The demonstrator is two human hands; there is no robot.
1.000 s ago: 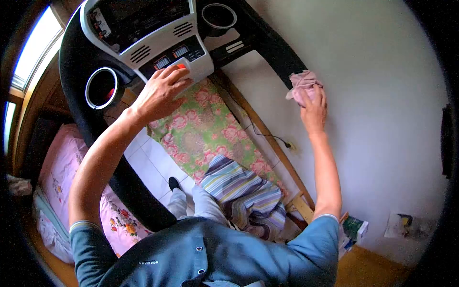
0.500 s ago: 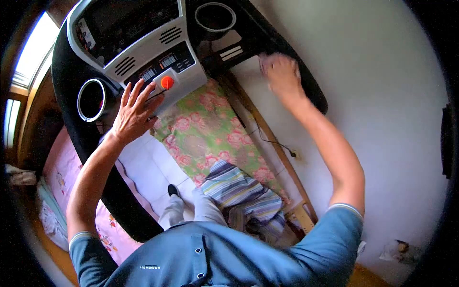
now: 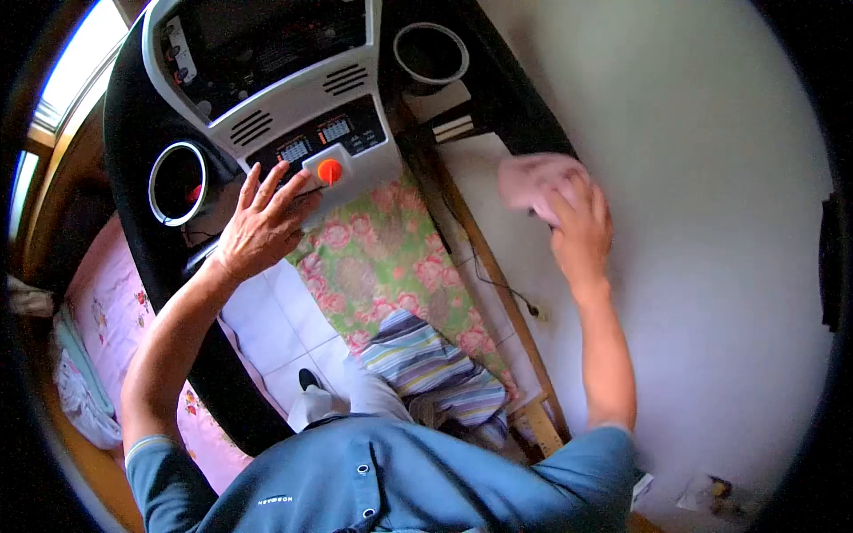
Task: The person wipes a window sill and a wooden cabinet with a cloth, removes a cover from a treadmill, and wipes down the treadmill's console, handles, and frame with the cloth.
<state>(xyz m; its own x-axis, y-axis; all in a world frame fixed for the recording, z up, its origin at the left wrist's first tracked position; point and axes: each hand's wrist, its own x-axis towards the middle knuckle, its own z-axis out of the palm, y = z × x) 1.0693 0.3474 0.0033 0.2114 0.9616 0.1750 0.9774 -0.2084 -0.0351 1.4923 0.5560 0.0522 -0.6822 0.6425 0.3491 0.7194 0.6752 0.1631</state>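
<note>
My right hand (image 3: 582, 226) grips a pink cloth (image 3: 538, 180) and presses it over the end of the black right handrail (image 3: 524, 102) of a treadmill. The cloth hides the rail's end. My left hand (image 3: 267, 222) lies with fingers spread on the lower edge of the grey treadmill console (image 3: 373, 164), holding nothing. Just beside its fingertips sits a red round safety key (image 3: 330, 171). Two cup holders with pale rims flank the console, the left cup holder (image 3: 178, 184) near my left hand and the right cup holder (image 3: 431, 53) near the right rail.
A green floral cloth (image 3: 382, 258) covers the area below the console, with a striped cloth (image 3: 435, 364) on it. A pale wall (image 3: 711, 222) rises close on the right. The black left rail (image 3: 147, 258) runs beside a pink bedspread (image 3: 107, 284). A cable plug (image 3: 534, 311) hangs near the wall.
My right hand has moved down and to the right along the handrail with the pink cloth, which now shows more. My left hand stays on the console. The view has shifted slightly.
</note>
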